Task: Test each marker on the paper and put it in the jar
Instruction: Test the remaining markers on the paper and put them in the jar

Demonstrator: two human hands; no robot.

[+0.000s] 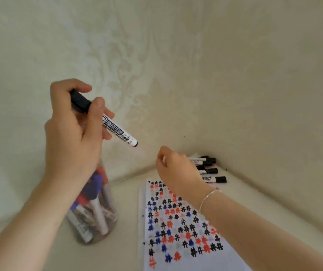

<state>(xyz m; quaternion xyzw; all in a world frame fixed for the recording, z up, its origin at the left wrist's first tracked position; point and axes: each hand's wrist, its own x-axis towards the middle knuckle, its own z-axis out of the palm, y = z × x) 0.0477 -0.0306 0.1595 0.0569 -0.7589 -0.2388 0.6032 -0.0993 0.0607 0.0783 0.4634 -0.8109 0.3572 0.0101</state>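
My left hand (72, 132) grips a white marker with a black cap (117, 130), held slanted above the clear jar (96, 212). The cap end sits in my fist and the rear end points down to the right. The jar stands at the left with several markers inside. My right hand (178, 173), with a thin bracelet on the wrist, reaches over the top of the paper (176, 222) to a pile of black-capped markers (209, 170) in the corner. Its fingers curl down at the pile and are hidden behind the back of the hand. The paper is covered in black, red and blue hash marks.
Everything lies on a pale cream surface that meets patterned cream walls in a corner right behind the marker pile. The jar stands just left of the paper's edge.
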